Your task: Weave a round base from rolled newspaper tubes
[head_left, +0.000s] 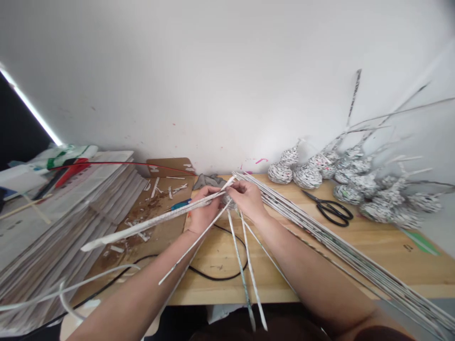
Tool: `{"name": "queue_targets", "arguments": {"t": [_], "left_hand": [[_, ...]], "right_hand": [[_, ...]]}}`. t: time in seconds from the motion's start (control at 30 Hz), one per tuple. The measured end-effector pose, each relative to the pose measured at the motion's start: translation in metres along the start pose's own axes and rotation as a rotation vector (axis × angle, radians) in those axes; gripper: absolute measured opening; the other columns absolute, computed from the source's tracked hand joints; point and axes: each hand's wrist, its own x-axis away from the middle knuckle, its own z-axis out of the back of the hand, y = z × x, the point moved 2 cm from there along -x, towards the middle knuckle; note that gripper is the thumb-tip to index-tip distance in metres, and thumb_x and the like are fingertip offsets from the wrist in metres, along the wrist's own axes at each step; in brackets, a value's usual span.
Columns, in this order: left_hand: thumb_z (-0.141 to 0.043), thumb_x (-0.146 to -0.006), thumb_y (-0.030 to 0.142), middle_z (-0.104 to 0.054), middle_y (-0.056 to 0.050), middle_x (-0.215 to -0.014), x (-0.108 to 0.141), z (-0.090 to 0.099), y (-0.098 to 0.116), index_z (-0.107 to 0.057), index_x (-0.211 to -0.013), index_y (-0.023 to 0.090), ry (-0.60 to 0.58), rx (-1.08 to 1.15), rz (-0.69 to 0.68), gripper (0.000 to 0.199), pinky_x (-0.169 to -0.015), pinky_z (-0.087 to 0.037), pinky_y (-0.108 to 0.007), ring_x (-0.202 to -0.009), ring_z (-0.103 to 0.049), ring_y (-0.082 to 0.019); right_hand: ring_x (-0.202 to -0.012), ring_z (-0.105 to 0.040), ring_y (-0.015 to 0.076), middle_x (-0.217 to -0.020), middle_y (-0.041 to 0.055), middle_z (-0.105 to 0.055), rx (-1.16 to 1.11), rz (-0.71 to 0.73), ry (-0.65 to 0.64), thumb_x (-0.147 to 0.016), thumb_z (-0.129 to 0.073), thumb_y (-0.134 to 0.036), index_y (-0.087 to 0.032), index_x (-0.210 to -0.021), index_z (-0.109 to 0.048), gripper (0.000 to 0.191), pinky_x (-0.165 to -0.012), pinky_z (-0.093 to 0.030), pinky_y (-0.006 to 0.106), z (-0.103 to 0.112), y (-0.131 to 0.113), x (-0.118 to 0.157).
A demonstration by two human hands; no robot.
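Between my two hands is a small woven paper piece [229, 201], partly covered by my fingers. Long rolled paper strips [245, 255] fan out from it toward me and to the left. My left hand [206, 210] is closed around the piece from the left side. At its upper right, my right hand [247, 196] pinches a paper strip with thumb and fingertips. A thicker white paper strip [131, 229] runs from the hands across my left wrist to the lower left.
A bundle of rolled paper strips [330, 237] lies diagonally on the right. Black scissors [330, 210] rest beside several woven paper gourd shapes [307, 176]. Stacked newspapers [106, 203] stand at left, by cardboard [170, 203] with scraps. A black cable [213, 278] loops on the wooden table [209, 296].
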Motion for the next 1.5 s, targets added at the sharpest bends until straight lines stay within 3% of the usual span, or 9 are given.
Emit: {"name": "queue_targets", "arguments": {"t": [0.37,0.63,0.87,1.13,1.27,1.37,1.43,1.5], "left_hand": [[-0.073,-0.068,0.028,-0.068,-0.002,-0.071,0.020,-0.013,0.014,-0.064,-0.071,0.018,0.181,0.141,0.068,0.013,-0.058,-0.051,-0.025,-0.063,-0.062,-0.015],[-0.077,-0.066,0.033,-0.067,-0.001,-0.072,0.010,-0.011,0.004,-0.065,-0.075,0.018,0.114,0.282,0.085,0.022,-0.064,-0.054,-0.029,-0.063,-0.062,-0.014],[-0.078,-0.065,0.028,-0.072,-0.005,-0.083,0.003,-0.001,0.010,-0.070,-0.077,0.020,0.049,0.257,-0.031,0.016,-0.073,-0.055,-0.032,-0.078,-0.067,-0.019],[-0.077,-0.069,0.030,-0.072,-0.005,-0.084,0.002,0.013,-0.004,-0.070,-0.077,0.019,0.016,0.242,-0.016,0.015,-0.070,-0.057,-0.032,-0.077,-0.067,-0.019],[-0.077,-0.068,0.031,-0.071,-0.005,-0.085,-0.002,0.016,-0.002,-0.067,-0.075,0.019,0.044,0.308,0.033,0.017,-0.075,-0.059,-0.036,-0.078,-0.068,-0.020],[-0.078,-0.068,0.030,-0.069,-0.004,-0.083,-0.006,0.019,0.004,-0.062,-0.072,0.019,0.123,0.355,0.046,0.020,-0.076,-0.058,-0.034,-0.081,-0.068,-0.020],[-0.079,-0.067,0.031,-0.067,-0.002,-0.079,-0.008,0.021,0.011,-0.058,-0.071,0.019,0.192,0.385,0.027,0.024,-0.074,-0.058,-0.031,-0.079,-0.068,-0.018],[-0.080,-0.066,0.032,-0.066,0.000,-0.078,-0.010,0.023,0.017,-0.056,-0.073,0.018,0.245,0.422,-0.007,0.028,-0.072,-0.057,-0.029,-0.077,-0.068,-0.017]], "right_hand": [[-0.063,-0.061,0.0149,-0.068,0.0003,-0.069,0.086,0.047,0.066,-0.072,-0.064,-0.030,-0.019,-0.069,-0.066,0.011,-0.064,-0.047,0.027,-0.006,-0.004,0.011],[-0.065,-0.063,0.0160,-0.071,0.0022,-0.070,0.049,0.101,0.052,-0.075,-0.063,-0.034,-0.019,-0.071,-0.066,0.016,-0.068,-0.049,0.028,-0.005,-0.010,0.012],[-0.066,-0.062,0.0164,-0.073,0.0012,-0.069,0.112,0.223,0.154,-0.073,-0.062,-0.024,-0.022,-0.078,-0.069,0.009,-0.067,-0.048,0.028,-0.006,-0.013,0.020],[-0.078,-0.062,0.0183,-0.088,0.0046,-0.071,0.096,0.262,0.044,-0.083,-0.058,-0.032,-0.023,-0.085,-0.068,0.014,-0.069,-0.047,0.030,-0.015,-0.014,0.031],[-0.086,-0.063,0.0193,-0.098,0.0064,-0.070,-0.137,0.148,-0.029,-0.086,-0.058,-0.045,-0.023,-0.096,-0.068,0.026,-0.075,-0.050,0.031,-0.011,-0.009,0.021],[-0.079,-0.065,0.0181,-0.095,0.0074,-0.069,-0.416,-0.140,-0.053,-0.088,-0.052,-0.051,-0.022,-0.097,-0.066,0.034,-0.064,-0.051,0.028,-0.008,0.005,0.006],[-0.072,-0.065,0.0178,-0.088,0.0085,-0.069,-0.566,-0.404,-0.209,-0.092,-0.044,-0.056,-0.020,-0.094,-0.064,0.042,-0.058,-0.051,0.028,-0.013,0.014,0.003],[-0.072,-0.066,0.0193,-0.084,0.0099,-0.069,-0.685,-0.598,-0.475,-0.093,-0.033,-0.061,-0.018,-0.093,-0.063,0.053,-0.058,-0.053,0.030,-0.021,0.016,0.010]]}}
